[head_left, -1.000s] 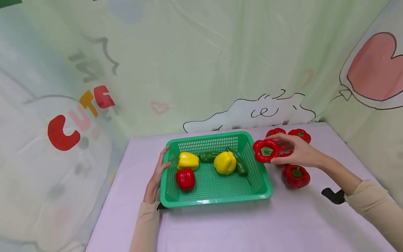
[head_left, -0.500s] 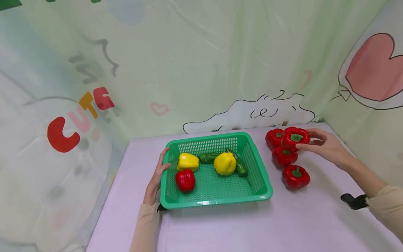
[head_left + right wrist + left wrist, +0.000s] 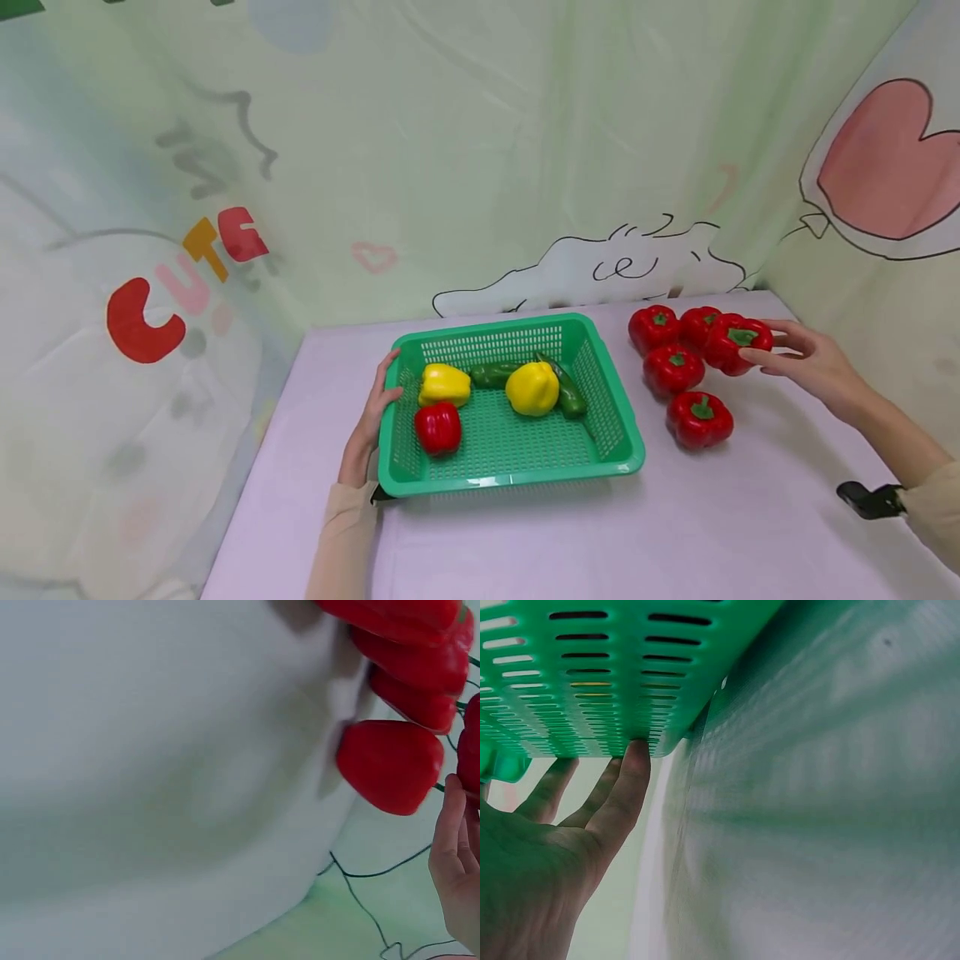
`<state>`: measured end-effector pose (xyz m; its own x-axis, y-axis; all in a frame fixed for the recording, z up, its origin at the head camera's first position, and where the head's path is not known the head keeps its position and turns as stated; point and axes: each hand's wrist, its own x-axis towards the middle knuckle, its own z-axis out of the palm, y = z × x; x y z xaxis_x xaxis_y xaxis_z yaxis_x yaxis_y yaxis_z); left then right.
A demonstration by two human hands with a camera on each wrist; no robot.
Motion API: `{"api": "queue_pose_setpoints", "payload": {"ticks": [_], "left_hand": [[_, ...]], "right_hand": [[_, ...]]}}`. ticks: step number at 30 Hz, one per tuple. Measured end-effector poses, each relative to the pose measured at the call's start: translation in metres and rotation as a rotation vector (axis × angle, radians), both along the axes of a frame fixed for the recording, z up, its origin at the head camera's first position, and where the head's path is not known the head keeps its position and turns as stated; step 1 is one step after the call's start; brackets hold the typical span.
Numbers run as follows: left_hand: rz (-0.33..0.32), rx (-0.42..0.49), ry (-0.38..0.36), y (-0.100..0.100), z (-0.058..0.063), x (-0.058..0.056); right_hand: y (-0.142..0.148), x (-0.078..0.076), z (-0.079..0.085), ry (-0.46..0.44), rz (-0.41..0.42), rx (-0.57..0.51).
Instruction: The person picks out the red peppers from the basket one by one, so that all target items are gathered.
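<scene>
R hand (image 3: 810, 364) out rt, pinching red pepper (image 3: 729, 350); L hand (image 3: 374, 410) gripping bskt (image 3: 525, 478).

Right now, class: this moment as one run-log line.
left hand: holds green basket | right hand: holds red pepper raised | four red peppers: on table

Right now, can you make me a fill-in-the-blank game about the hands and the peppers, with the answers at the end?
1. The left hand touches a basket whose colour is ____.
2. The right hand holds a bell pepper whose colour is ____.
3. Inside the basket there are ____ yellow peppers.
4. The basket has just ____ red pepper in it.

Missing words: green; red; two; one.
</scene>
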<state>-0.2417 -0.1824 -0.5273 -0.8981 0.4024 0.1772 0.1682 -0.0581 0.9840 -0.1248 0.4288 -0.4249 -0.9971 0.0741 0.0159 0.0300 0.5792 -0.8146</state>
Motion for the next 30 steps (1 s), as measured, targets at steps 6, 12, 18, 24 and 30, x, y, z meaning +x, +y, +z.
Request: {"api": "queue_pose_setpoints", "payload": {"ticks": [6,12,18,24,30], "left_hand": [[0.014,0.007,-0.002,0.003,-0.003,0.001],[0.025,0.009,-0.023,0.006,-0.005,0.004],[0.028,0.017,-0.002,0.009,-0.005,0.003],[0.018,0.017,-0.008,0.010,-0.003,-0.001],[0.001,0.028,-0.025,0.007,0.002,0.000]], "right_hand": [[0.006,0.007,-0.007,-0.012,-0.039,-0.019],[0.011,0.014,-0.011,-0.032,-0.081,-0.022],[0.017,0.015,-0.023,-0.046,-0.110,0.012],[0.019,0.015,-0.036,-0.051,-0.152,0.081],[0.012,0.021,-0.049,-0.132,-0.189,0.036]]}}
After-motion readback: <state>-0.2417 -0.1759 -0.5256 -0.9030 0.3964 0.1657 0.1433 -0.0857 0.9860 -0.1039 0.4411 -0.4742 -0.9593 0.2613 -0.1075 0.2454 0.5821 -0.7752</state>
